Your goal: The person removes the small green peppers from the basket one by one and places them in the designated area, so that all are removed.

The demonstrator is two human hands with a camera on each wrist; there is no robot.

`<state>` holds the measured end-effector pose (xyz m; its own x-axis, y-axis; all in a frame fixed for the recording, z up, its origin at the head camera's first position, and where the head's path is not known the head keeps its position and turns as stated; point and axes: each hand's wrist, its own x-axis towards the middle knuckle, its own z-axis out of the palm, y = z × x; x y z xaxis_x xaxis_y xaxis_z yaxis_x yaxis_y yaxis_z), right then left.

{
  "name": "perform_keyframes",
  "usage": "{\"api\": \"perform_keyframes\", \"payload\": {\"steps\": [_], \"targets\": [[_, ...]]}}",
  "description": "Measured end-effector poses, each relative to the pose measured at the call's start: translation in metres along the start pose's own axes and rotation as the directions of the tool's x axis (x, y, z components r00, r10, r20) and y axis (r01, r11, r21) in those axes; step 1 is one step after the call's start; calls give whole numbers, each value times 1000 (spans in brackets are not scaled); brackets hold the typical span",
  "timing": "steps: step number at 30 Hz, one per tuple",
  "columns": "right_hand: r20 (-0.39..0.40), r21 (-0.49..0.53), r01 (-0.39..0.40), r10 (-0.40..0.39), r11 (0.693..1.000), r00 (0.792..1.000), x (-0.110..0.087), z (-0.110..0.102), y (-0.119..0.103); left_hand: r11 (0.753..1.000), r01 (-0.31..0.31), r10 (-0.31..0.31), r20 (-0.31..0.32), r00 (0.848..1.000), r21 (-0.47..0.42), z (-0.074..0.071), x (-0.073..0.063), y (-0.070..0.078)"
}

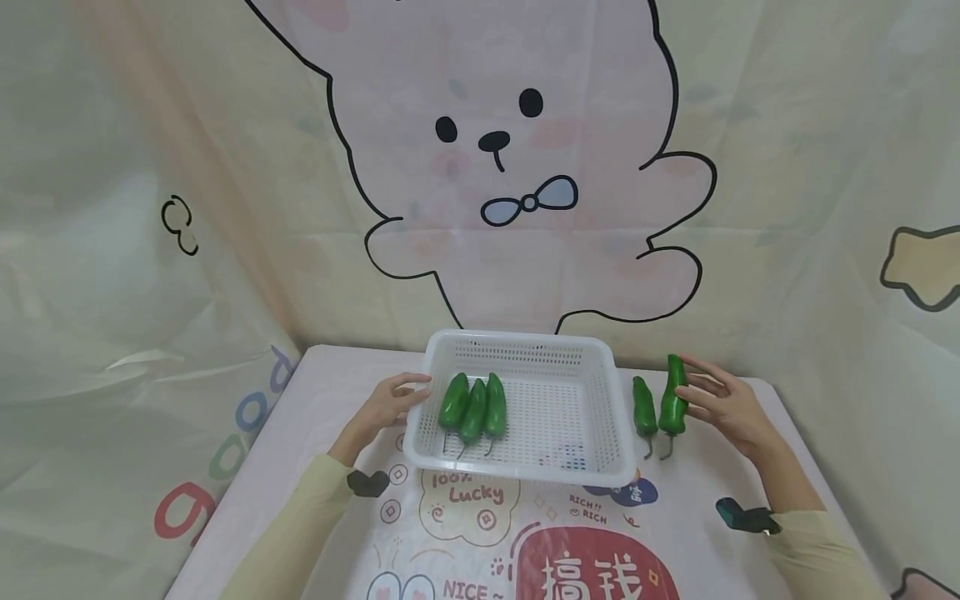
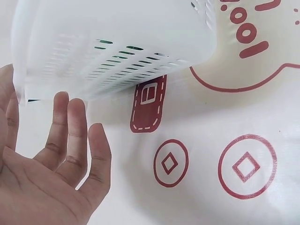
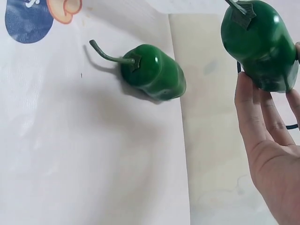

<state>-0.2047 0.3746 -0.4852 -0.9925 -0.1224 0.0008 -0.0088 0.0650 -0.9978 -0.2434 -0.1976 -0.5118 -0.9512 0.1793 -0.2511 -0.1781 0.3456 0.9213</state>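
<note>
My right hand (image 1: 727, 404) holds a green pepper (image 1: 673, 398) between thumb and fingers, right of the basket. Its stem points down toward me in the head view. In the right wrist view the held pepper (image 3: 262, 47) is lifted off the table. Just left of it, a second green pepper (image 1: 643, 407) lies on the table. My left hand (image 1: 386, 408) is at the left rim of a white perforated plastic basket (image 1: 517, 477), with fairly straight fingers (image 2: 77, 140) at the rim's underside. Three green peppers (image 1: 472, 412) lie side by side in the basket's left part.
A white cover (image 1: 465, 533) with printed drawings and lettering lies over the table. Behind the basket rises a cloth backdrop (image 1: 517, 267) with a bear drawing. Further cloth walls (image 1: 97, 375) stand at both sides of the table.
</note>
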Motion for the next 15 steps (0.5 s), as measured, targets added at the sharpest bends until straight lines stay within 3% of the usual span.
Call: {"api": "perform_keyframes", "payload": {"steps": [15], "targets": [[15, -208, -25, 29, 978, 999, 5, -23, 18, 1000, 7, -7, -5, 1000, 0, 0, 0, -1]]}}
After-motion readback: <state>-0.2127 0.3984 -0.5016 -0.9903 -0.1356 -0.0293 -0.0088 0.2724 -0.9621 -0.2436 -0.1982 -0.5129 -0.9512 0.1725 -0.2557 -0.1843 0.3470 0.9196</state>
